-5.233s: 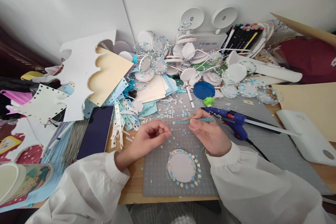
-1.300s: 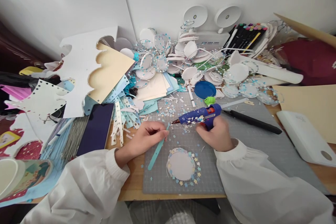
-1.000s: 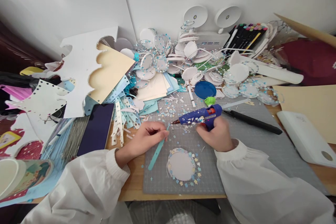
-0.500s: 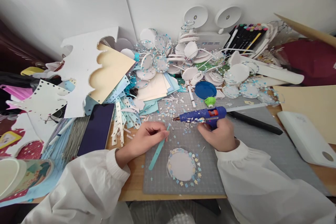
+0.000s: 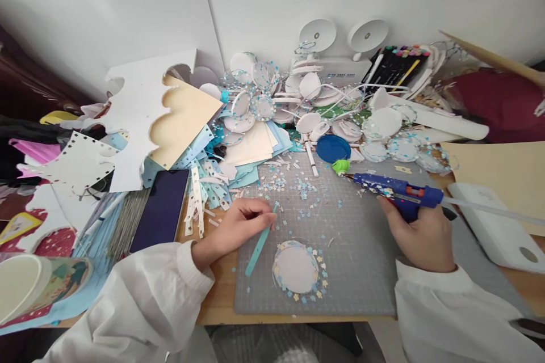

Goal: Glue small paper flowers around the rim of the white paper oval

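Note:
A teal strip point(image 5: 258, 250) is pinched between the thumb and fingers of my left hand point(image 5: 249, 226), slanting down over the grey cutting mat point(image 5: 357, 272). My right hand point(image 5: 419, 232) grips a blue glue gun point(image 5: 383, 184), its tip pointing left beside a small green holder point(image 5: 340, 167). A clear glue stick point(image 5: 489, 208) sticks out of the gun's back. Between the hands, near the mat's front edge, lies a round white disc point(image 5: 297, 269) ringed with small blue and yellow flowers. Loose tiny flowers point(image 5: 275, 182) are scattered on the mat beyond my left hand.
Many white discs with beaded wire point(image 5: 261, 106) are heaped at the back, near a blue lid point(image 5: 333, 149) and a marker point(image 5: 310, 159). A phone point(image 5: 159, 210), a paper cup point(image 5: 46, 283) and cut papers lie left. A white case point(image 5: 494, 227) sits right.
My right hand has moved right with the glue gun, bringing its tip to the green holder. The black tool behind the gun is now mostly hidden. My left hand keeps the teal strip in place.

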Motion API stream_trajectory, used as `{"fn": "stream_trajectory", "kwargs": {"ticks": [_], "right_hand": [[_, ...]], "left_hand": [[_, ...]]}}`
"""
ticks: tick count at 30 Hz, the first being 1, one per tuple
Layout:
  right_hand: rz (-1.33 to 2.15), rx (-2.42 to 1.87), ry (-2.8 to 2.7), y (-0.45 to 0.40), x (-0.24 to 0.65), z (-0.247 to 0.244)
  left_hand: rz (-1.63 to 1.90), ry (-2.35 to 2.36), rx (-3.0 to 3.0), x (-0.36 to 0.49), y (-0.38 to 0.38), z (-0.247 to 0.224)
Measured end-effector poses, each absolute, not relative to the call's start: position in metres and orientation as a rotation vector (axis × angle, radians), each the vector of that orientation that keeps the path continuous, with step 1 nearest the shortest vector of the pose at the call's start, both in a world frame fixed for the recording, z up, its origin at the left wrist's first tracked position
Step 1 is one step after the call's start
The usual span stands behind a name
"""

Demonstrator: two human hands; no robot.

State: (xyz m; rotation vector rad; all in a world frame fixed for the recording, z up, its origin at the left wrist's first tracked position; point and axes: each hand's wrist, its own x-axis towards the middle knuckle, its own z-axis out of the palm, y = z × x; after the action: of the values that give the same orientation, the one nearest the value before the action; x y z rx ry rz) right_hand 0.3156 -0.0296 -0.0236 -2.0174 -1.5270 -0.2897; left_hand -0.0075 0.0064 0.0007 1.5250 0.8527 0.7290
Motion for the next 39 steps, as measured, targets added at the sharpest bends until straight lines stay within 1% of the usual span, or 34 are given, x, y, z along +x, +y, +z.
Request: {"fn": "stream_trajectory", "kwargs": {"ticks": [6, 10, 15, 20, 23, 27, 29, 32, 33, 35, 37, 39], "right_hand": [[-0.083, -2.12, -1.616, -0.039, 0.324, -0.027], [-0.041, -2.123, -1.659, -0.045, 0.326, -0.023], [-0.032, -2.086, -1.709, -0.055, 0.335, -0.032], [-0.031, -1.96, -1.898, -0.048, 0.34, -0.035], [-0.162, -1.953, -2.04, -0.044, 0.339, -0.028], [-0.6, -2.281, -2.162, -0.065, 0.336, -0.008], [-0.658, -2.323, -2.204, -0.084, 0.332, 0.005], [-0.431, -1.922, -2.363, -0.104, 0.317, 0.026], [-0.357, -1.734, -2.394, -0.106, 0.309, 0.033], [-0.183, -1.497, -2.469, -0.099, 0.288, 0.046], [-0.105, -1.255, -2.57, -0.085, 0.265, 0.056], [-0.075, -1.104, -2.621, -0.069, 0.244, 0.062]], "left_hand": [[0.73, 0.87, 1.514, -0.007, 0.006, -0.002], [0.721, 0.878, 1.506, -0.007, 0.006, -0.004], [0.724, 0.881, 1.51, -0.007, 0.006, -0.002], [0.723, 0.879, 1.487, -0.008, 0.005, -0.002], [0.724, 0.89, 1.466, -0.009, 0.005, -0.003], [0.721, 0.904, 1.399, -0.01, 0.005, -0.004], [0.717, 0.907, 1.343, -0.01, 0.005, -0.004], [0.71, 0.914, 1.283, -0.01, 0.004, -0.003], [0.711, 0.918, 1.271, -0.01, 0.003, -0.003], [0.715, 0.929, 1.25, -0.009, 0.003, -0.004], [0.725, 0.935, 1.237, -0.009, 0.002, -0.005], [0.743, 0.939, 1.226, -0.009, 0.002, -0.006]]}}
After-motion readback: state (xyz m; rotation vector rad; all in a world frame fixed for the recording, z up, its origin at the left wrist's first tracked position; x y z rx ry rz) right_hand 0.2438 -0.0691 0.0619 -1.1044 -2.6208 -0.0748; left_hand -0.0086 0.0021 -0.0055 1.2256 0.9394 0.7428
